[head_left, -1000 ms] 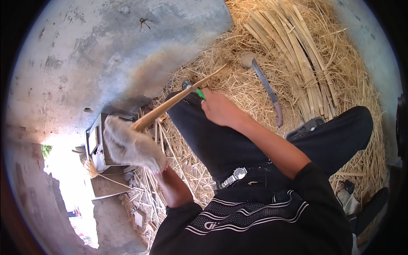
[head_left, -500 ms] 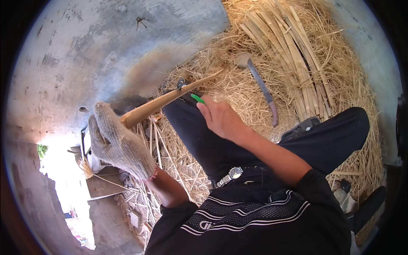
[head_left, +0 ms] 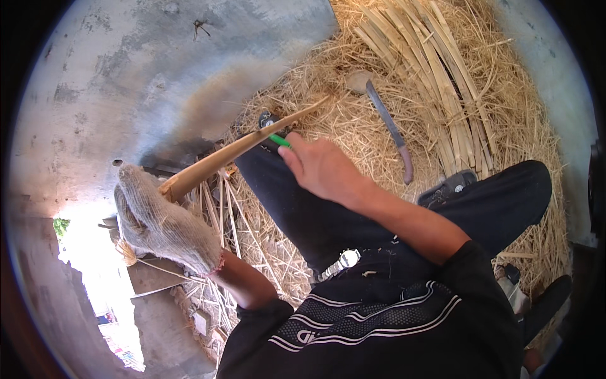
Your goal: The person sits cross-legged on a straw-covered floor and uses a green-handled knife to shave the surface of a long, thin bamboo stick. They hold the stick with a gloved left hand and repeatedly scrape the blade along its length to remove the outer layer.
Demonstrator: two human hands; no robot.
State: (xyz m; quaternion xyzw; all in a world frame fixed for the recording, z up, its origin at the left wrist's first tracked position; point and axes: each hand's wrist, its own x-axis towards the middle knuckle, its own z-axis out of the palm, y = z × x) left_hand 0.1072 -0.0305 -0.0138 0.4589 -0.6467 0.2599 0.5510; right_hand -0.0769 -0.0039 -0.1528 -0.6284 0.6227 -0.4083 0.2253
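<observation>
My left hand [head_left: 167, 221], in a knitted grey-white work glove, grips the thick end of a split bamboo piece [head_left: 218, 156]. This long tan piece slants up to the right over my bent left leg and narrows toward its far tip. My right hand [head_left: 325, 169] is bare and closed around the green handle [head_left: 279, 140] of a small tool, probably a knife. The handle's end meets the bamboo about midway along; I cannot make out the blade.
A machete [head_left: 386, 120] with a brown handle lies on the shavings [head_left: 303, 151] covering the floor. Beyond it are several long bamboo strips [head_left: 442, 88]. A wristwatch [head_left: 341, 264] rests on my lap. A bare wall [head_left: 126, 82] rises at left.
Both my hands have shifted left, and the bamboo piece has moved left with my gloved hand. The green handle has slid a little back along the bamboo toward that glove.
</observation>
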